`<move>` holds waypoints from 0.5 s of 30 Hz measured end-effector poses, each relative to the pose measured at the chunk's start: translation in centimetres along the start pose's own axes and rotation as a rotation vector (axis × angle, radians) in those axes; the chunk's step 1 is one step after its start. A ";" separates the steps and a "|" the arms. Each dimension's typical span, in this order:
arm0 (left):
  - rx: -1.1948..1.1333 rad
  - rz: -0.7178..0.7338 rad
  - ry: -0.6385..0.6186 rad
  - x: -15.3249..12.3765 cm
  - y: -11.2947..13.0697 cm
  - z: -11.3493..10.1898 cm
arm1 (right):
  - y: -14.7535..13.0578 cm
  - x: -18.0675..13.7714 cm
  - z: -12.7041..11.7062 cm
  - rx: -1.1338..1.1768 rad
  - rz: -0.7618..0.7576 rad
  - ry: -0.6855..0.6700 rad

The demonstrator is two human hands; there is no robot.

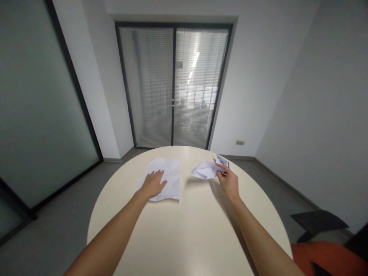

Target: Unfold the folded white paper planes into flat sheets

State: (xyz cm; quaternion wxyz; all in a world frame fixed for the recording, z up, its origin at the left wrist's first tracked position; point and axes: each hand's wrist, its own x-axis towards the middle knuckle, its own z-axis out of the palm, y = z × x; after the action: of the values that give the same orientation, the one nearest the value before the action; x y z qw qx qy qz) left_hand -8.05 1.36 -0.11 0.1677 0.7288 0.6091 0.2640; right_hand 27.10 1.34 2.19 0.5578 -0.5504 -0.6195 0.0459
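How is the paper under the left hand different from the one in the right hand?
The left paper lies on the table; the right paper is held above it. The left paper is spread nearly flat; the right paper is bent. Both look white and creased.

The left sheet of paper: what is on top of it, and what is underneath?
The left hand lies on the sheet. The table shows around it; what's underneath is hidden.
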 end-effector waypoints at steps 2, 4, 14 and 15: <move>-0.164 0.074 0.025 -0.1 1.7 0.2 | -0.1 0.0 0.0 0.042 -0.008 0.000; -0.393 0.064 0.027 -0.4 3.7 0.8 | -0.5 -0.2 0.4 0.063 -0.014 -0.018; -0.856 0.055 0.020 -2.0 9.3 1.7 | -3.5 -2.5 2.8 0.209 -0.061 -0.303; -0.886 0.037 0.016 -2.0 9.4 1.7 | -3.5 -2.7 3.0 0.211 -0.067 -0.319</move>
State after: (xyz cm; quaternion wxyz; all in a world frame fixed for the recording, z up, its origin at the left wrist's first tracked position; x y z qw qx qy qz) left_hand 0.19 -2.33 3.46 0.4544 0.5951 0.4254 0.5083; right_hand 22.09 -0.36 1.70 0.5086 -0.4536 -0.7097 0.1787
